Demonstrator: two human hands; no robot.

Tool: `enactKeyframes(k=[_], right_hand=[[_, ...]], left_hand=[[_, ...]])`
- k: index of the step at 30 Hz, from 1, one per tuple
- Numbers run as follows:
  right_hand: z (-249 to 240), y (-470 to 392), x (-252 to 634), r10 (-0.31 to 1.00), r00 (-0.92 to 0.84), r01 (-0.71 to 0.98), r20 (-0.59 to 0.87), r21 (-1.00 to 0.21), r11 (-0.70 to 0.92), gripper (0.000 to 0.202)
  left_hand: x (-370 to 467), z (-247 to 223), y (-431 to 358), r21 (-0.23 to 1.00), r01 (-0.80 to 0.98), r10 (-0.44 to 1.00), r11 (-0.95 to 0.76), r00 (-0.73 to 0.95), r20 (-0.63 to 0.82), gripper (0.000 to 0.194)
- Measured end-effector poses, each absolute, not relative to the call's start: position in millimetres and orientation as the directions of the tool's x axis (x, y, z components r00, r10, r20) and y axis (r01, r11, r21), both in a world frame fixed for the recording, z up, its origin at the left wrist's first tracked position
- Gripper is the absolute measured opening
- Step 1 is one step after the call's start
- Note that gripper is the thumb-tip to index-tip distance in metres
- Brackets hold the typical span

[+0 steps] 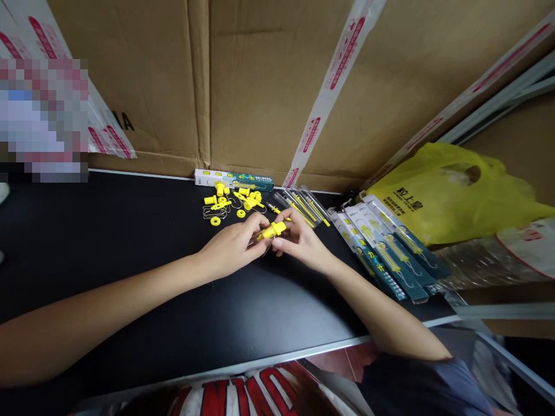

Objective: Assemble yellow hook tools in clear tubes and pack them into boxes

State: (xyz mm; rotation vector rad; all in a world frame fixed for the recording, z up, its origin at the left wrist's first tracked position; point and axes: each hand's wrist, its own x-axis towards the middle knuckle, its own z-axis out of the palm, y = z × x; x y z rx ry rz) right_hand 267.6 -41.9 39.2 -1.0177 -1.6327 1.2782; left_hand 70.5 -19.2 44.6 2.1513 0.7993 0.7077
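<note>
Over the black table (173,323), my left hand (236,245) and my right hand (299,240) meet on a small yellow plastic part (273,230). Fingers of both hands are closed around it, and something clear and thin shows beside it. Just beyond my left hand lie loose yellow caps (221,189), yellow rings (215,221) and metal hooks (210,211). Several clear tubes with yellow pieces (307,207) lie beyond my right hand. One long printed box (234,179) rests at the back edge behind the loose parts.
Several teal and white packages (385,248) are stacked at the right, beside a yellow plastic bag (451,193) and clear plastic packaging (481,263). Large taped cardboard (269,86) stands along the back. The table's metal edge (303,352) runs near my body.
</note>
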Motion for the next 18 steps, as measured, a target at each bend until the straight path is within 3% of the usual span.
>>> enactKeyframes(k=[5, 8, 13, 18], right_hand=[[36, -42, 262, 0.918, -0.373, 0.183, 0.133, -0.96, 0.213, 0.028], [34, -39, 263, 0.924, -0.357, 0.129, 0.139, -0.972, 0.196, 0.026], [34, -33, 269, 0.947, -0.279, 0.039, 0.16, -0.983, 0.178, 0.027], [37, -26, 280, 0.978, -0.153, -0.102, 0.139, -0.987, 0.125, 0.033]], left_hand=[[71, 43, -22, 0.783, 0.296, 0.7, -0.548, 0.675, 0.235, 0.028], [72, 42, -23, 0.841, 0.237, 0.709, -0.487, 0.67, 0.222, 0.029], [76, 44, -20, 0.983, 0.078, 0.753, -0.167, 0.654, 0.076, 0.023], [80, 48, -16, 0.989, -0.085, 0.767, 0.122, 0.64, -0.039, 0.018]])
